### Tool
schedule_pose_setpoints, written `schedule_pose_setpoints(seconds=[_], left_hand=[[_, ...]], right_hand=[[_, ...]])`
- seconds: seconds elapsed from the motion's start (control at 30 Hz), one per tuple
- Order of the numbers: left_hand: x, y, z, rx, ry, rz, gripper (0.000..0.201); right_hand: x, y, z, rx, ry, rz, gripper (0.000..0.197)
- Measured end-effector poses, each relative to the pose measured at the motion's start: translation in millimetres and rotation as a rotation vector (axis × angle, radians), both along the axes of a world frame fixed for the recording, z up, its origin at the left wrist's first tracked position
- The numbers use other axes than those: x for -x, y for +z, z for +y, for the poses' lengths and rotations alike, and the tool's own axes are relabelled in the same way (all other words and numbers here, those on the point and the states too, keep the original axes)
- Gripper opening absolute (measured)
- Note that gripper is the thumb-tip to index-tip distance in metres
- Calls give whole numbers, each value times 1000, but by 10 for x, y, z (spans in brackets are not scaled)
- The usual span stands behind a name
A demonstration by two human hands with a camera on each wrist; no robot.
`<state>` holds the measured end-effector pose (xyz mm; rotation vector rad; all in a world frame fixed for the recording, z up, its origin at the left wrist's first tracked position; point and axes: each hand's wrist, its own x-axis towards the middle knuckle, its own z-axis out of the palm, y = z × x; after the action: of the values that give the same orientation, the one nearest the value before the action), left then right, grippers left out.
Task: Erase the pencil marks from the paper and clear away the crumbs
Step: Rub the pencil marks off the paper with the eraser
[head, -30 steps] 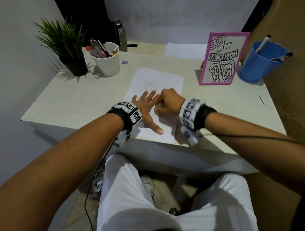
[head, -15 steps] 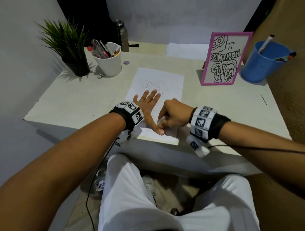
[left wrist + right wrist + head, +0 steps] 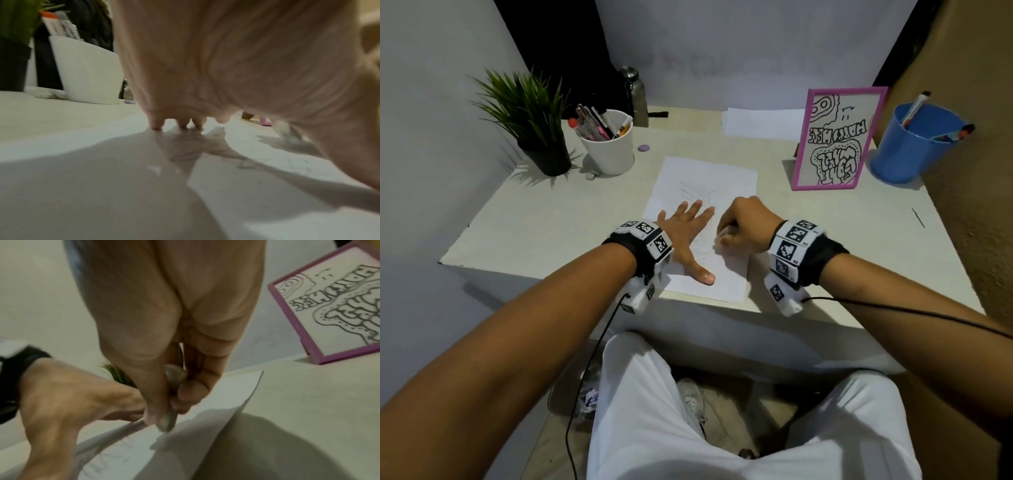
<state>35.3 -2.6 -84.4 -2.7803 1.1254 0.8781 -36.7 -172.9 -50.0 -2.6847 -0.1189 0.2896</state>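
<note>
A white sheet of paper lies on the pale desk, with faint pencil lines on its upper middle. My left hand lies flat on the sheet, fingers spread and thumb out toward the near edge. In the left wrist view its fingertips press the paper. My right hand is curled beside it and pinches a small whitish eraser against the sheet. The right wrist view shows the eraser between thumb and fingers, on the paper, with the left hand alongside.
A potted plant and a white cup of pens stand back left, with a purple disc nearby. A pink-framed drawing and a blue cup stand back right. Spare sheets lie behind. The desk's front edge is just below the paper.
My right hand slid the eraser toward me down the sheet, then back up a little. The left hand has stayed flat on the paper.
</note>
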Motion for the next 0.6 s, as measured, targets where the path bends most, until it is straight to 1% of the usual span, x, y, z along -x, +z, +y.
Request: schedule_pose_setpoints(seconds=[0.03,0.1,0.2,0.27,0.33,0.4,0.43,0.47,0.53,0.57,0.6], left_hand=[[-18,37,51,15,11,14,144],[-23,87,156,-33,39,10,129],[23,111,271,-134,70,-102,115],[106,135,311,-172,71,-227,108],[201,174,321,-185,77,-319,100],[236,195,279,-140,83,-361,92],[217,184,238,-83,63,-370,89],[194,170,192,-5,39,-349,88],[168,145,99,127,31,-203,96],[164,136,56,138,27,-142,101],[168,129,23,115,22,-120,105]], right_hand=[[-25,3,-11,19,10,5,13],[-63,-7,1,78,17,11,12],[-254,-28,-30,117,-132,-48,14],[-269,-73,-46,91,-178,-98,18],[-140,-94,-14,48,-130,-93,16],[-10,-116,-12,-14,-95,-29,10],[18,-121,-24,-45,-108,-15,9],[21,-117,-36,-64,-126,-3,11],[-24,-104,-53,-68,-120,18,13],[-46,-87,-49,-52,-84,31,14],[-66,-57,-31,-26,-39,44,15]])
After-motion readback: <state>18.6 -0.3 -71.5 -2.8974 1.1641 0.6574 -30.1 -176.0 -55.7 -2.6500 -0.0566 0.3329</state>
